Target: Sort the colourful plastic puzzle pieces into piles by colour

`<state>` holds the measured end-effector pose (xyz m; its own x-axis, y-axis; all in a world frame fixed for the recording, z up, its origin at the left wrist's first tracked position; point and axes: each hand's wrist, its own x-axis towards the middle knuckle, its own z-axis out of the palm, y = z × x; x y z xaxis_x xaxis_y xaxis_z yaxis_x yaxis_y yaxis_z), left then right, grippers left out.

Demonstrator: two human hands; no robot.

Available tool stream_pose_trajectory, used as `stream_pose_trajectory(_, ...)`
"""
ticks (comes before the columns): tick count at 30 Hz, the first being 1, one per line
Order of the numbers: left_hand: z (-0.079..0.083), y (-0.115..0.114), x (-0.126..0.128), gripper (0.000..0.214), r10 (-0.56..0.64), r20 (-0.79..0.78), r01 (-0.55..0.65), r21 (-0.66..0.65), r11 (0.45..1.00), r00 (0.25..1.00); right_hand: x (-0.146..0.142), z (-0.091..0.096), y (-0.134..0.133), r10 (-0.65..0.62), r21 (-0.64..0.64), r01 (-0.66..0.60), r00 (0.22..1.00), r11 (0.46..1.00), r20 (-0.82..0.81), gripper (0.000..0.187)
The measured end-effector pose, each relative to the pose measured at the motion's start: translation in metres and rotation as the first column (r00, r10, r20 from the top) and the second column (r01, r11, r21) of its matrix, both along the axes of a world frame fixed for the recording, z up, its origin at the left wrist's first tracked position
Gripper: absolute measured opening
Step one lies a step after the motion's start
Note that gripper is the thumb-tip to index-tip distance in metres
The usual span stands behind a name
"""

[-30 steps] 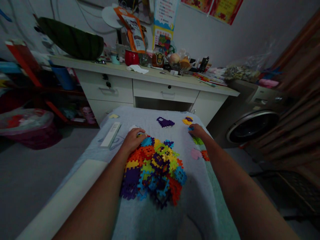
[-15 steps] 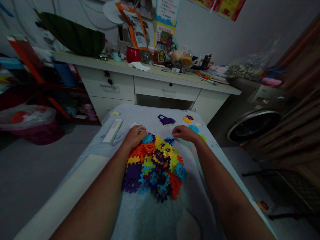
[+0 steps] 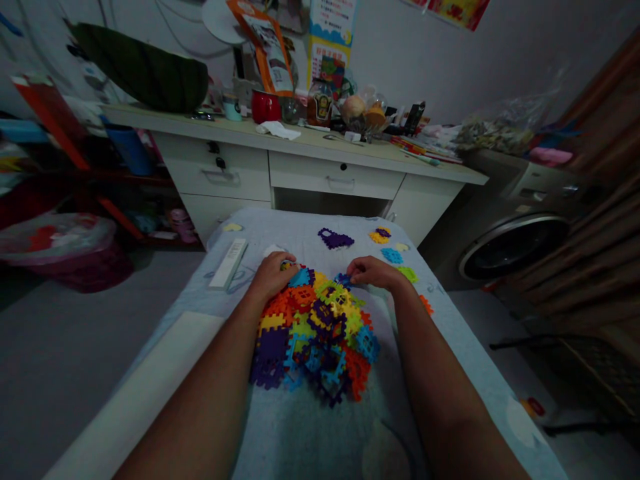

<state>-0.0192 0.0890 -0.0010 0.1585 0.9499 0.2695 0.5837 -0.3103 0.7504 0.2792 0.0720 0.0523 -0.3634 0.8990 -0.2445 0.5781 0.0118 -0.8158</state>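
A heap of colourful interlocking plastic tiles (image 3: 305, 327) lies on the cloth-covered table, orange, yellow, green, blue and purple with notched edges. At its far left edge rests my left hand (image 3: 274, 273), fingers curled; a small yellowish bit shows between thumb and fingers, too small to name. My right hand (image 3: 373, 272) is at the far right edge of the heap, fingers pinched at a dark blue tile (image 3: 343, 281). Beyond the hands lies a purple tile piece (image 3: 336, 239). To the right are a yellow-and-purple piece (image 3: 380, 235), a light blue tile (image 3: 391, 255), a green tile (image 3: 409, 273) and an orange tile (image 3: 426, 305).
A white box (image 3: 228, 264) lies on the table's left side. Behind stands a white desk (image 3: 215, 157) crowded with jars, bags and a watermelon-patterned object (image 3: 145, 70). A washing machine (image 3: 520, 220) is at right, a lined bin (image 3: 70, 260) at left.
My right hand has moved slightly nearer and its fingertips have come to the dark blue tile. An orange tile at the right, hidden before, now shows. The view has shifted slightly.
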Motion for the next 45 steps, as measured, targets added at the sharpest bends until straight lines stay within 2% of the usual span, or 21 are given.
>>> stream_pose_trajectory(3,0.002,-0.001,0.001,0.034,0.003,-0.015,-0.003,0.002,1.000,1.000,0.005,-0.001,-0.002,-0.066,-0.020,0.063,0.986,0.998,-0.151,0.023)
stream_pose_trajectory(6,0.003,-0.001,0.002,0.033,0.003,-0.044,-0.003,-0.005,1.000,0.999,0.005,-0.007,-0.001,-0.195,-0.002,0.202,0.944,0.979,-0.267,0.026)
stream_pose_trajectory(10,0.005,-0.002,0.003,0.031,0.005,-0.056,-0.005,0.007,1.000,0.998,-0.006,-0.020,0.011,-0.356,0.026,0.402,0.838,0.915,-0.412,0.031)
stream_pose_trajectory(13,0.005,-0.003,0.003,0.031,0.005,-0.054,-0.004,0.017,1.000,0.999,-0.020,-0.029,0.025,-0.418,0.032,0.490,0.775,0.871,-0.474,0.031)
stream_pose_trajectory(21,0.004,-0.002,0.002,0.030,-0.004,-0.065,0.004,0.013,1.000,0.998,-0.061,-0.040,0.061,-0.518,-0.016,0.588,0.698,0.808,-0.494,0.021)
stream_pose_trajectory(24,0.004,-0.002,0.001,0.031,-0.005,-0.071,0.005,0.008,1.000,0.997,-0.071,-0.044,0.062,-0.518,-0.041,0.588,0.675,0.808,-0.525,0.026)
stream_pose_trajectory(27,0.005,-0.002,0.001,0.031,-0.011,-0.075,0.011,0.006,1.000,0.997,-0.069,-0.040,0.056,-0.510,-0.031,0.585,0.678,0.810,-0.530,0.027)
stream_pose_trajectory(29,0.005,-0.002,0.001,0.032,-0.013,-0.082,0.013,0.005,1.000,0.997,-0.060,-0.033,0.048,-0.481,0.019,0.559,0.729,0.829,-0.487,0.024)
stream_pose_trajectory(31,0.005,-0.002,0.001,0.031,-0.016,-0.094,0.017,0.005,1.000,0.995,-0.049,-0.025,0.039,-0.419,0.091,0.488,0.818,0.868,-0.393,0.020)
stream_pose_trajectory(34,0.004,-0.002,0.001,0.031,-0.017,-0.119,0.018,0.009,1.000,0.993,-0.033,-0.014,0.022,-0.257,0.188,0.292,0.948,0.938,-0.189,0.018)
stream_pose_trajectory(36,0.003,-0.001,0.002,0.030,-0.014,-0.135,0.015,0.008,1.000,0.991,-0.027,-0.011,0.011,-0.146,0.220,0.150,0.989,0.964,-0.034,0.019)
stream_pose_trajectory(38,0.003,-0.001,0.002,0.029,-0.014,-0.149,0.015,0.007,1.000,0.989,-0.026,-0.012,0.003,-0.062,0.236,0.033,0.991,0.971,0.118,0.023)
stream_pose_trajectory(41,0.002,-0.001,0.002,0.029,-0.024,-0.160,0.027,0.020,0.999,0.987,-0.027,-0.015,-0.003,0.017,0.279,-0.101,0.957,0.955,0.289,0.029)
stream_pose_trajectory(45,0.002,-0.001,0.002,0.030,-0.027,-0.177,0.033,0.029,0.999,0.984,-0.026,-0.017,-0.001,0.072,0.301,-0.190,0.929,0.934,0.364,0.028)
